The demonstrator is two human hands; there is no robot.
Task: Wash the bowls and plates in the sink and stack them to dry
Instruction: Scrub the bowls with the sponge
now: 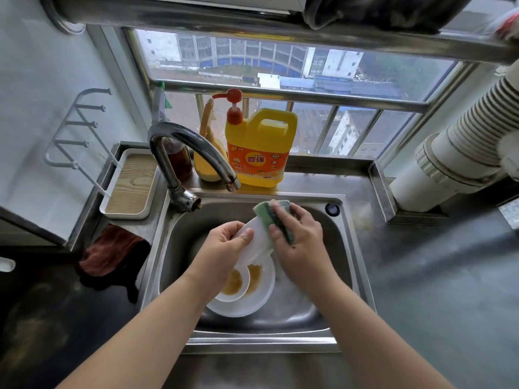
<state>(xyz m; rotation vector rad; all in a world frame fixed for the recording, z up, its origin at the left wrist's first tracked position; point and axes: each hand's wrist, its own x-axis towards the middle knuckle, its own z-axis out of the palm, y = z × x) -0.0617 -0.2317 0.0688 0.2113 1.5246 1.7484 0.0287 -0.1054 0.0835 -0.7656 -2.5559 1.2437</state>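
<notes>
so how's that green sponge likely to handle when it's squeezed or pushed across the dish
The green sponge probably handles soft and floppy: it bends around the white dish under the right hand. It looks light, held by fingers alone. Its darker scouring layer may drag rather than slide.

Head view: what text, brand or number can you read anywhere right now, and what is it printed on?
"XEON": on the orange label of the yellow detergent jug behind the sink.
"奇强": large characters on the same label, below "XEON".
Smaller print on that label: too blurred to read.
Paper at the right edge: markings too small to read.
Nothing readable on the dishes or sponge.
</notes>
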